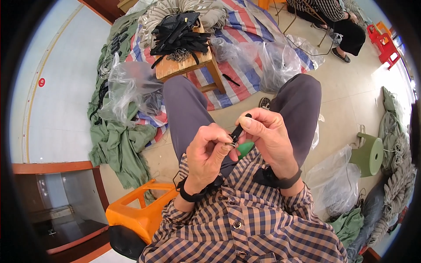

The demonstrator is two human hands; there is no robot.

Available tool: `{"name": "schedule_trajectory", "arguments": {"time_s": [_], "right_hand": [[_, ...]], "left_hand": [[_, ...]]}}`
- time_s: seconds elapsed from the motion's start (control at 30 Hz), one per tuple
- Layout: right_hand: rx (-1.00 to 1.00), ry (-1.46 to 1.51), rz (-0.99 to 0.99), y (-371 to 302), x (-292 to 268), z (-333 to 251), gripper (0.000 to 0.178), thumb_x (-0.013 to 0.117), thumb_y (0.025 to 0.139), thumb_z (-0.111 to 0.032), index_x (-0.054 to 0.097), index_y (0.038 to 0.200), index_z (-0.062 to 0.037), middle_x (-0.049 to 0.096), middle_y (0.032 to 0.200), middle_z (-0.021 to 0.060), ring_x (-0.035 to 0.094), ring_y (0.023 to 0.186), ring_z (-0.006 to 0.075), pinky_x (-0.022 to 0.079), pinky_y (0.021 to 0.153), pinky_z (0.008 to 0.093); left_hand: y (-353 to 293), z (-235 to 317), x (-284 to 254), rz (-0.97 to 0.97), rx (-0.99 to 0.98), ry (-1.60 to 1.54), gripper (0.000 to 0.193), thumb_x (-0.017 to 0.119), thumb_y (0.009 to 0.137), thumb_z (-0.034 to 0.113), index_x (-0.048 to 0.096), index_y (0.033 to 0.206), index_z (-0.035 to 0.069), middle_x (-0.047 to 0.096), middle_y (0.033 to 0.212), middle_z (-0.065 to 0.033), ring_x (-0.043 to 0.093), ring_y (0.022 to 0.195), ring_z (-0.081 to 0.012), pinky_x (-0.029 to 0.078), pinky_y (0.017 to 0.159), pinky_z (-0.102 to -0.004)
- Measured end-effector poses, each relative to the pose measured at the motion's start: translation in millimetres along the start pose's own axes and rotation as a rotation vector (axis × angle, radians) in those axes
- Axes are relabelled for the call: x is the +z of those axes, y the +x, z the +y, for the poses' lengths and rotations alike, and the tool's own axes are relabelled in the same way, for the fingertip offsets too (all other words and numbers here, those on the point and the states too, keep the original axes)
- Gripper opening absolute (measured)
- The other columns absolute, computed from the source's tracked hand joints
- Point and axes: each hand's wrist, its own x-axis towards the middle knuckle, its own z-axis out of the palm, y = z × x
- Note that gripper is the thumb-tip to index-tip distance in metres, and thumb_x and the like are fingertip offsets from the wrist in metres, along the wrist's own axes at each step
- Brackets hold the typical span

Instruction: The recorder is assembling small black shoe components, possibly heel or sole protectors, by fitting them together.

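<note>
Above my lap, my left hand (205, 151) pinches a small metal ring at the near end of a short black strap (237, 131). My right hand (268, 133) grips the far end of that same strap between thumb and forefinger. Just under the strap, between the two hands, shows a smooth green piece (245, 149); I cannot make out what it is. Ahead of my knees, a pile of black straps (180, 37) lies on a small wooden stool (175, 68), with a heap of metal rings (179, 55) at its near edge.
A striped tarp (245, 79) spreads under the stool, with clear plastic bags (280, 65) on it. An orange stool (140, 210) stands at my left, a green stool (368, 155) at my right. Coiled pale cord (210, 17) lies beyond. Another person (346, 26) sits at the far right.
</note>
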Motion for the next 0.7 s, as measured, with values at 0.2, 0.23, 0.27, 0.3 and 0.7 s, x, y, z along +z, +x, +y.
{"name": "schedule_trajectory", "arguments": {"time_s": [0.2, 0.23, 0.27, 0.3, 0.7], "right_hand": [[-0.003, -0.005, -0.011, -1, 4, 0, 0.016, 0.063, 0.087, -0.012, 0.065, 0.093, 0.0027, 0.064, 0.076, 0.0065, 0.063, 0.067, 0.0121, 0.052, 0.059, 0.0258], [0.004, -0.001, -0.005, -1, 3, 0, 0.016, 0.063, 0.087, -0.012, 0.065, 0.093, 0.0025, 0.064, 0.076, 0.0063, 0.063, 0.067, 0.0122, 0.051, 0.059, 0.0261], [0.004, -0.002, -0.007, -1, 2, 0, 0.016, 0.063, 0.087, -0.012, 0.065, 0.093, 0.0025, 0.064, 0.076, 0.0063, 0.063, 0.067, 0.0122, 0.051, 0.059, 0.0261], [0.023, 0.044, -0.022, 0, 0, 1, 0.016, 0.062, 0.087, -0.013, 0.065, 0.094, 0.0019, 0.064, 0.075, 0.0061, 0.063, 0.066, 0.0124, 0.051, 0.059, 0.0266], [0.164, -0.077, -0.295, 31, 49, -17, 0.021, 0.058, 0.091, -0.020, 0.061, 0.082, -0.0019, 0.060, 0.067, 0.0035, 0.060, 0.061, 0.0122, 0.047, 0.055, 0.0260]], "left_hand": [[-2, 2, 1, 0.026, 0.023, 0.012, 0.012, 0.056, 0.090, 0.007, 0.049, 0.097, 0.000, 0.054, 0.088, -0.0114, 0.060, 0.063, -0.0154, 0.052, 0.058, -0.0240], [-2, 2, 2, 0.026, 0.025, 0.012, 0.012, 0.056, 0.090, 0.007, 0.049, 0.097, 0.000, 0.054, 0.088, -0.0114, 0.060, 0.063, -0.0154, 0.052, 0.058, -0.0240], [-2, 2, 2, 0.025, 0.027, 0.009, 0.013, 0.056, 0.090, 0.007, 0.049, 0.098, 0.000, 0.054, 0.088, -0.0115, 0.060, 0.063, -0.0154, 0.051, 0.058, -0.0240], [-2, 2, 2, 0.023, 0.029, 0.006, 0.013, 0.056, 0.090, 0.007, 0.049, 0.098, 0.000, 0.053, 0.088, -0.0116, 0.060, 0.063, -0.0154, 0.051, 0.058, -0.0239], [-6, 34, -16, 0.142, 0.202, 0.139, 0.012, 0.053, 0.092, 0.008, 0.046, 0.099, 0.002, 0.052, 0.087, -0.0131, 0.059, 0.064, -0.0173, 0.052, 0.058, -0.0254]]}}
